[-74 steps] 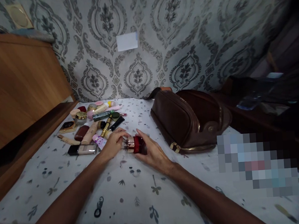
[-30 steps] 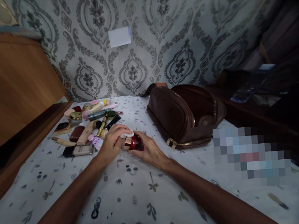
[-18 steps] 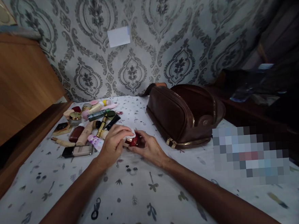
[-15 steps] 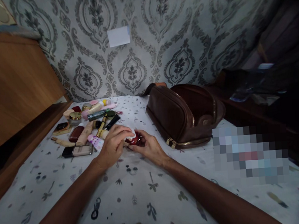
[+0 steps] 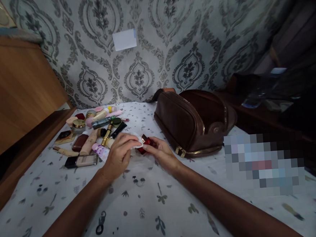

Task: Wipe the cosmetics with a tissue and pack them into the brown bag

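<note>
A small red bottle with a shiny gold-toned top is held in my right hand, its fingers closed round the far side and the thumb on the near side. My left hand pinches a white cotton pad, which touches the red bottle or lies just in front of it. Part of the bottle is hidden behind the pad and fingers. Close to my left hand lie a purple-and-white tube and a foundation bottle with a black cap.
Several cosmetics, among them a gold-lidded jar and a green tube, lie at the left on the patterned sheet. An unzipped brown leather bag stands to the right. A wooden cabinet bounds the left side.
My right hand has turned the red bottle, so its gold-toned top now shows up and to the right. More of the white pad shows in my left hand.
</note>
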The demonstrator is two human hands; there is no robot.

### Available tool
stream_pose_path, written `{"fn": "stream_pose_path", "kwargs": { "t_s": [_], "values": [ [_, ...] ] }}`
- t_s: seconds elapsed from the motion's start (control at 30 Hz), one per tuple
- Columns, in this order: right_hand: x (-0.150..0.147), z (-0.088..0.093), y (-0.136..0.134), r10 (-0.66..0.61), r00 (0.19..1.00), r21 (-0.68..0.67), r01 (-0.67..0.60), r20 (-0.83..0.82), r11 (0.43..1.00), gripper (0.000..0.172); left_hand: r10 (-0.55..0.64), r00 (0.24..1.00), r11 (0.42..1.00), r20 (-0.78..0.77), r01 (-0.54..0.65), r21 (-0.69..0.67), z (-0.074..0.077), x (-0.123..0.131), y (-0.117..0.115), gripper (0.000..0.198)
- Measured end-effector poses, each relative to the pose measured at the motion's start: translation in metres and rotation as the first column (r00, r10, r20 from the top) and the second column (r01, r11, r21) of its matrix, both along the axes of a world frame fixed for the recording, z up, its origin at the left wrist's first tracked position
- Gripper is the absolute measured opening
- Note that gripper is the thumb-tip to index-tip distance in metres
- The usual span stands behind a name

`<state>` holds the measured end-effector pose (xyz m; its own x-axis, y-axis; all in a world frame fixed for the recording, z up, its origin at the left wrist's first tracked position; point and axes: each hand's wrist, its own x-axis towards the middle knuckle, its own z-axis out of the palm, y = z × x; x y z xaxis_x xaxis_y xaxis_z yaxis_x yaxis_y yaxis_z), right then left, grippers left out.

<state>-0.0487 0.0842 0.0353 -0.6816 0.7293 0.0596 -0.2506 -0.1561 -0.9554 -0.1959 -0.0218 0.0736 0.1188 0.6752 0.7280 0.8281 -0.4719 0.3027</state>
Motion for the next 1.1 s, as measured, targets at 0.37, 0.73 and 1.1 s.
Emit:
{"fn": "stream_pose_path", "kwargs": {
  "t_s": [0.37,0.73,1.1],
  "values": [
    [0.003,0.009,-0.001,0.105,0.973,-0.349,-0.173,-0.205,0.921,0.027,0.037,0.999,0.994,0.021,-0.039,0.098,0.002,-0.001,-0.001,0.035],
    [0.011,0.012,0.002,0.281,0.946,-0.316,-0.32,-0.162,0.893,0.039,0.072,0.957,0.994,0.281,-0.093,0.06,-0.005,-0.004,0.004,0.034],
    [0.014,0.014,-0.003,0.351,0.913,-0.326,-0.404,-0.209,0.855,0.036,0.063,0.867,0.997,0.494,-0.036,-0.063,-0.013,-0.007,0.01,0.029]
  ]
}}
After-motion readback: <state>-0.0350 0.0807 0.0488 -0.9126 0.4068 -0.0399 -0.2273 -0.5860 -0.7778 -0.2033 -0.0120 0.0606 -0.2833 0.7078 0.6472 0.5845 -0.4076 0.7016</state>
